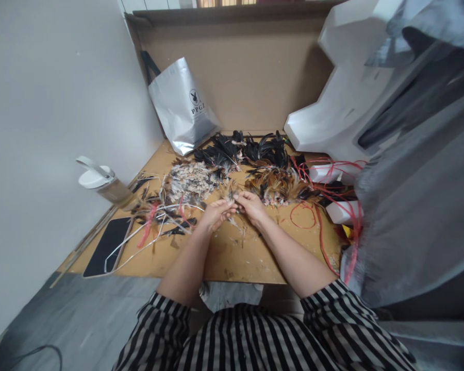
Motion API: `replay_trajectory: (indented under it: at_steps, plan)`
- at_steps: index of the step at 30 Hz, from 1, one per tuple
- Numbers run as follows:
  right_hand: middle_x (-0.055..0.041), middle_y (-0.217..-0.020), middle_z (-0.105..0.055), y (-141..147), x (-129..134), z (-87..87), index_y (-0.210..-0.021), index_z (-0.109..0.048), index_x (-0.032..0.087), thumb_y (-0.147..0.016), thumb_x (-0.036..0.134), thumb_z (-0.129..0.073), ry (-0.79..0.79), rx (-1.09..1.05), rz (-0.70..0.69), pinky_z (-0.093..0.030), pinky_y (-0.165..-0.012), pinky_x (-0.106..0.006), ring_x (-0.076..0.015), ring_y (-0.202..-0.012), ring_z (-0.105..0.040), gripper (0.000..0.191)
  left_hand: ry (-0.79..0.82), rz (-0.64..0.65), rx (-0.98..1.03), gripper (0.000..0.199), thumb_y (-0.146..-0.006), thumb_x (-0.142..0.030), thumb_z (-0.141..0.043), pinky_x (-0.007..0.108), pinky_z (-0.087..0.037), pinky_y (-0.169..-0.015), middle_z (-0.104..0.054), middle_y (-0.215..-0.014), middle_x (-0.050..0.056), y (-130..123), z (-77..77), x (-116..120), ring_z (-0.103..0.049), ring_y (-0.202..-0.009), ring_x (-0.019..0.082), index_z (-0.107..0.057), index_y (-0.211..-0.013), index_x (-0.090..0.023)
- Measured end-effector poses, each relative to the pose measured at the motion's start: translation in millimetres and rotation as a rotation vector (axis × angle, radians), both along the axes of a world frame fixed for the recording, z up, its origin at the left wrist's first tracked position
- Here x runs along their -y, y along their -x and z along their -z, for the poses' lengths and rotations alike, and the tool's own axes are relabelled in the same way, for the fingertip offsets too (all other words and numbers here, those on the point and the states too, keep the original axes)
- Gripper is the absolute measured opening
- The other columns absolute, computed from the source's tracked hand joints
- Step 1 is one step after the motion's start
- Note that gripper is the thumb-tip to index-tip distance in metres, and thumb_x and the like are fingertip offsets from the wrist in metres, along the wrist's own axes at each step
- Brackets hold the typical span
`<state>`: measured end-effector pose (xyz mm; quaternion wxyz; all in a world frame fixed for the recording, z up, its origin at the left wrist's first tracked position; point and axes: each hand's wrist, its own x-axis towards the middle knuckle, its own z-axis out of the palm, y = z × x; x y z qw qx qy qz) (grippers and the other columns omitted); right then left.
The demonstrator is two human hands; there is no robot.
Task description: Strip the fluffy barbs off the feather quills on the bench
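Over the middle of the table, my left hand [218,214] and my right hand [250,205] meet with fingers closed on a small tuft of brown-grey feathers [229,189]. The fingertips hide the lower ends of the tuft. Just beyond to the right lies a heap of brown and golden feathers [274,183]. A pile of pale, fluffy feather bundles [193,179] spreads to the left. Bundles of black feathers [265,149] lie farther back.
A silver bag [181,105] leans at the back left. A lidded drink bottle [108,185] and a phone [106,247] are at the left edge. Red string [319,226] trails on the right, near white foam [317,123] and hanging grey cloth [421,180].
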<state>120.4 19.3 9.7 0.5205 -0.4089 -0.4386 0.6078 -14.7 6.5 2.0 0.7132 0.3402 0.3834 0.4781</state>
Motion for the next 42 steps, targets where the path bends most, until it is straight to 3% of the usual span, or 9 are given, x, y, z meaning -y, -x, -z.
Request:
replay_trajectory:
  at_steps: [8,13,18,24,30,34,38,42]
  plan:
    - [0.0053,-0.045,-0.047,2.3,3.7,-4.0,-0.061,-0.054,0.017,-0.057,0.041,-0.067,-0.042,0.062,0.014,-0.025,-0.038,-0.018,-0.0050,-0.039,-0.037,0.028,-0.045,-0.003,-0.078,0.017,-0.063,-0.020,-0.069,0.013,-0.042,-0.048,-0.064,-0.066,0.007,-1.6,-1.3,2.3,-0.057,-0.054,0.006,-0.063,-0.071,-0.007]
    - [0.0060,-0.043,-0.044,-9.2,-2.7,-7.1,-0.066,-0.058,0.017,-0.061,0.040,-0.064,-0.094,0.137,0.126,-0.023,-0.040,-0.019,-0.0053,-0.039,-0.032,0.025,-0.062,-0.181,0.009,0.012,-0.064,-0.018,-0.068,0.011,-0.040,-0.046,-0.063,-0.065,0.004,5.4,-5.4,-2.9,-0.054,-0.051,0.003,-0.062,-0.069,-0.008]
    - [0.0016,-0.059,-0.058,-25.3,-12.8,-6.4,-0.065,-0.061,0.016,-0.060,0.035,-0.063,-0.216,0.322,0.184,-0.036,-0.054,-0.022,-0.0087,-0.053,-0.045,0.020,0.013,-0.321,0.105,0.007,-0.066,-0.013,-0.065,0.010,-0.038,-0.044,-0.062,-0.064,0.003,10.5,-11.4,-6.4,-0.052,-0.050,0.002,-0.059,-0.066,-0.009]
    - [-0.0010,-0.066,-0.062,-36.1,-15.3,-5.2,-0.069,-0.063,0.016,-0.065,0.030,-0.058,-0.319,0.552,0.090,-0.039,-0.060,-0.024,-0.0118,-0.059,-0.052,0.015,0.022,-0.321,0.122,0.004,-0.067,-0.011,-0.063,0.010,-0.038,-0.044,-0.062,-0.065,0.002,10.2,-11.7,-5.9,-0.052,-0.050,0.002,-0.059,-0.067,-0.010]
    - [-0.0039,-0.083,-0.064,-47.1,-11.7,-10.7,-0.077,-0.065,0.019,-0.067,0.020,-0.056,-0.446,1.143,0.005,-0.037,-0.065,-0.024,-0.0153,-0.073,-0.056,0.014,0.004,-0.294,0.119,0.006,-0.067,-0.012,-0.064,0.010,-0.038,-0.043,-0.062,-0.065,0.003,10.8,-7.8,-6.7,-0.052,-0.050,0.003,-0.059,-0.066,-0.009]
    - [-0.0055,-0.090,-0.063,-44.7,-6.3,-14.5,-0.083,-0.065,0.022,-0.070,0.022,-0.053,-0.470,1.395,-0.058,-0.035,-0.065,-0.024,-0.0175,-0.081,-0.056,0.017,0.009,-0.281,0.114,0.005,-0.067,-0.012,-0.064,0.010,-0.039,-0.043,-0.062,-0.065,0.003,10.5,-7.6,-6.0,-0.053,-0.051,0.003,-0.059,-0.066,-0.009]
    - [-0.0066,-0.089,-0.063,-41.1,-3.5,-15.0,-0.079,-0.064,0.021,-0.071,0.021,-0.050,-0.501,1.482,-0.090,-0.034,-0.064,-0.024,-0.0172,-0.080,-0.055,0.016,0.004,-0.261,0.111,0.006,-0.066,-0.012,-0.065,0.010,-0.039,-0.044,-0.062,-0.065,0.004,9.3,-8.8,-4.4,-0.053,-0.051,0.003,-0.060,-0.065,-0.009]
    - [-0.0062,-0.077,-0.063,-41.8,-5.2,-13.3,-0.066,-0.062,0.018,-0.070,0.020,-0.048,-0.504,1.416,-0.067,-0.032,-0.061,-0.024,-0.0152,-0.071,-0.054,0.015,-0.015,-0.239,0.097,0.006,-0.065,-0.012,-0.066,0.010,-0.039,-0.044,-0.062,-0.064,0.003,8.7,-9.1,-4.0,-0.053,-0.051,0.003,-0.061,-0.066,-0.008]
